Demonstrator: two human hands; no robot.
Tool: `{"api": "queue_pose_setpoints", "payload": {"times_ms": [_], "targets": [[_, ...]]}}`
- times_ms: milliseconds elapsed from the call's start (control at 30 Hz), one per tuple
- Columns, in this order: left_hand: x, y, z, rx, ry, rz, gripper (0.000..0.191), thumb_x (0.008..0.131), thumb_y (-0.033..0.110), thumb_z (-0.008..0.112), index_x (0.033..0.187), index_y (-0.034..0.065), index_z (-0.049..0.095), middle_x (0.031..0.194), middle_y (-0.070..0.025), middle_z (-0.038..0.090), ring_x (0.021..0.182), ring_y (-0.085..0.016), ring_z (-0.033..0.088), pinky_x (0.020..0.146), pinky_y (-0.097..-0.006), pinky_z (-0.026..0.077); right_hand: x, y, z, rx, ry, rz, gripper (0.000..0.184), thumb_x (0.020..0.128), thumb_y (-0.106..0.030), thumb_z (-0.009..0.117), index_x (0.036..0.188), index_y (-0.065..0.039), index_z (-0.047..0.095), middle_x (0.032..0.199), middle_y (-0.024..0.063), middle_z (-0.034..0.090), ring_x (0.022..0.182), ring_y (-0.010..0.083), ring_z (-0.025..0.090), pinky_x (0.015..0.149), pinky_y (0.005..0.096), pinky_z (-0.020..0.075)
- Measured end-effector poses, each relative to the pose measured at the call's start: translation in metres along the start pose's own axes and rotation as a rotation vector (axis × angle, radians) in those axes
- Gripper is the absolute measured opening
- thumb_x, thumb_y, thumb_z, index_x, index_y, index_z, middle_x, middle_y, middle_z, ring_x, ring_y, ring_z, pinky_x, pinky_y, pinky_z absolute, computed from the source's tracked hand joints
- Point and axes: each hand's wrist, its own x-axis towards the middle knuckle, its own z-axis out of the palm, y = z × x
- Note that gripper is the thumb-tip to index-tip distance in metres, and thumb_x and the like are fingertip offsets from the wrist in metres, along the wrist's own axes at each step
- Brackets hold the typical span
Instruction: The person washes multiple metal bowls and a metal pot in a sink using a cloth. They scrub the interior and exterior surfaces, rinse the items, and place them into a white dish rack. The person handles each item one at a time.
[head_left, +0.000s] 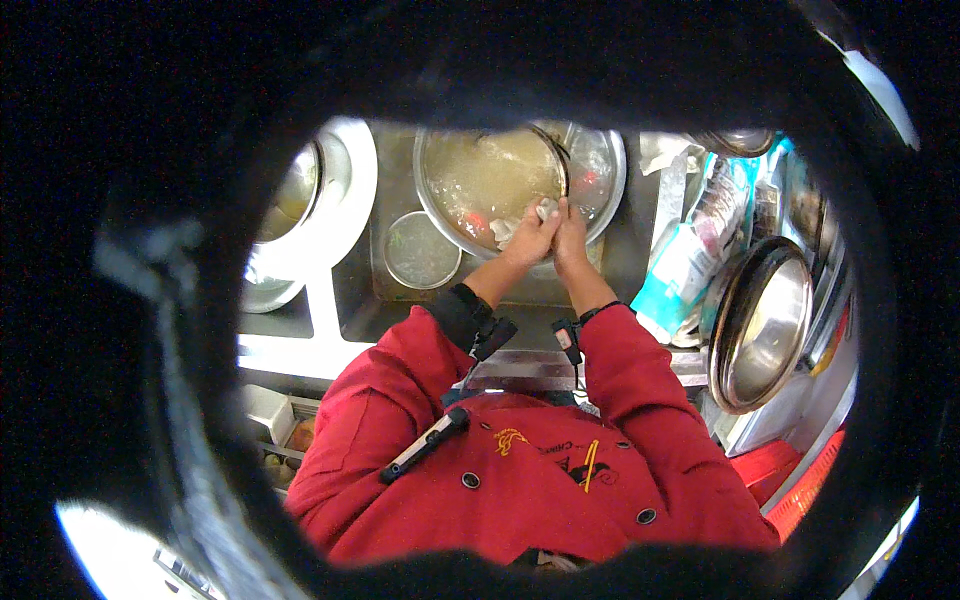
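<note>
A large metal basin (615, 161) filled with cloudy water stands in the sink before me. Inside it sits a round vessel with a dark curved rim (563, 169), its body mostly under the water. My right hand (571, 231) is closed around the near end of that rim. Close against it, my left hand (531, 236) holds a wet, pale cloth (547, 209), part of which seems to hang into the water. The fingertips of both hands are partly hidden. Small red bits (476, 222) show in the water.
A round shallow metal dish (422, 250) lies by the basin's near left side. Metal bowls (298, 187) stand at the left. To the right are a blue-and-white plastic package (679, 277) and stacked metal bowls (772, 330) tilted on edge. Red plastic baskets (806, 480) sit lower right.
</note>
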Motion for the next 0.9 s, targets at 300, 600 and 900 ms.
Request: {"api": "queue_pose_setpoints", "payload": {"times_ms": [300,600,900], "targets": [[0.024,-0.017,-0.064,1.241,-0.502,0.169,0.033,0.087,0.028,0.047,0.107,0.0054,0.061,0.096,-0.0224,0.063,0.094,-0.035,0.061,0.081,-0.0461,0.047,0.005,-0.044,-0.024,-0.667,-0.060,-0.324,0.041,0.088,-0.039,0.053,0.083,0.002,0.057,0.075,0.0193,0.059,0.062,0.0319,0.054,0.062,0.0395,0.0438],[-0.010,0.060,-0.025,0.161,-0.184,-0.242,0.047,0.086,0.039,0.052,0.118,0.0045,0.055,0.097,-0.0193,0.064,0.091,-0.030,0.063,0.078,-0.0398,0.048,-0.007,0.043,-0.021,-0.207,0.012,-0.070,0.035,0.089,-0.032,0.052,0.084,0.002,0.054,0.083,0.0258,0.059,0.079,0.0429,0.056,0.070,0.0451,0.0431],[-0.011,0.027,-0.061,1.190,-0.615,-0.087,0.080,0.086,0.068,0.024,0.128,0.0064,0.051,0.134,-0.0142,0.047,0.134,-0.034,0.025,0.105,-0.0577,0.011,0.015,-0.060,-0.034,-0.727,-0.068,-0.257,0.039,0.088,-0.037,0.053,0.096,0.001,0.056,0.093,0.0216,0.062,0.081,0.0408,0.057,0.072,0.0419,0.0438]]}}
